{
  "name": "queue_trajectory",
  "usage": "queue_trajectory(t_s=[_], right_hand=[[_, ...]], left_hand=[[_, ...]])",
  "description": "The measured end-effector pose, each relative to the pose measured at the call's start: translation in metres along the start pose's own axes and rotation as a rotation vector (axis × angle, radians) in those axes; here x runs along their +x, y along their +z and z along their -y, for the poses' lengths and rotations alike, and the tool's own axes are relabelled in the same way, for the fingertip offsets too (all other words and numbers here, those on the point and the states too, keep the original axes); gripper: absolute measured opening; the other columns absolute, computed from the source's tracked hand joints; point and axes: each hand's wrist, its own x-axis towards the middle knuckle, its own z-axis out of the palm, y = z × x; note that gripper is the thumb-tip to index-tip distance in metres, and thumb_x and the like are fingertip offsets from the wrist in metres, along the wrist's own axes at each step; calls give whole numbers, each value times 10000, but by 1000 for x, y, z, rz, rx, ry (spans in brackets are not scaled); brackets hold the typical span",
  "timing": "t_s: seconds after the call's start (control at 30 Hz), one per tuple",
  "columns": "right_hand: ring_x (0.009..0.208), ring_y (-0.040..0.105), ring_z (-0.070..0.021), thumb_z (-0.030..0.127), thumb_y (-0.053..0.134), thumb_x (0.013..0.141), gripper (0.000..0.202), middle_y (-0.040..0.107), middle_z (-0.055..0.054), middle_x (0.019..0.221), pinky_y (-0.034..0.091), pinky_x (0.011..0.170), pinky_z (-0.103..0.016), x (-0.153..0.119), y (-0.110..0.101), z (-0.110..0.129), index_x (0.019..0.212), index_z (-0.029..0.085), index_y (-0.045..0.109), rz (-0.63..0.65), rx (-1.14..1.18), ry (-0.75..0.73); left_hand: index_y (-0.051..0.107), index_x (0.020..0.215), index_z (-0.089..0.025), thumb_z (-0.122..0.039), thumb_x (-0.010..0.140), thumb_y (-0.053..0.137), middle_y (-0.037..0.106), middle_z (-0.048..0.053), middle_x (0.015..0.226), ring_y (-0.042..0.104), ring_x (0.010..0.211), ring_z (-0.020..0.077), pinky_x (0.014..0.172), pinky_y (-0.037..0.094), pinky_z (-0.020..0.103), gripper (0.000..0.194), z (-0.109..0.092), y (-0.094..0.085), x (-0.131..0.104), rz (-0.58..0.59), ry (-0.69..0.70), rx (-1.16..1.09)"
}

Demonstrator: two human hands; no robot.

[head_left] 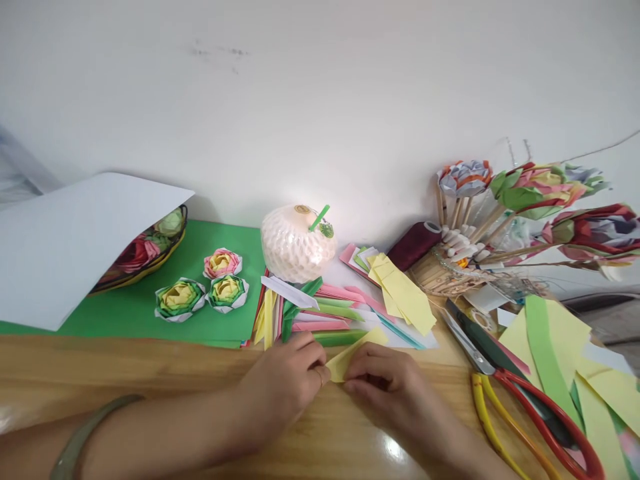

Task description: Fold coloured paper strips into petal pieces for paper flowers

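1. Head view: left hand [289, 387], fingers closed on the left end of a yellow paper piece [353, 357] above the wooden table [200, 400].
2. Right hand [395, 383], thumb and fingers pinching the same piece's right side.
3. Folded paper strips [320, 317], just beyond both hands.
4. Red-handled scissors [535, 400], right of the right hand.

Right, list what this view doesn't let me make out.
Head view:
Basket: contents mostly hidden by white sheet.
Yellow paper: edges partly hidden by left hand and right hand.
Yellow handles: cut off by bottom edge.
Gold label: print too small.
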Motion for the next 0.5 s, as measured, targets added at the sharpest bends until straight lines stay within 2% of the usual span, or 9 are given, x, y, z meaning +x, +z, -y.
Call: queue_trajectory(t_s=[0.17,0.5], right_hand=[[622,485,-100,105,554,821,189,525,14,740,351,528,-211,-2,7,1,649,183,543,-97,-14,70],[591,477,-94,103,481,819,206,499,5,729,354,508,-205,1,16,-2,632,182,515,-146,-134,71]], left_hand=[[612,761,-127,-75,895,477,582,25,736,517,704,172,577,479,270,197,-4,2,-1,-52,47,99],[600,742,-123,-39,897,427,562,36,717,513,685,163,555,456,255,247,-5,6,-2,-113,39,87]])
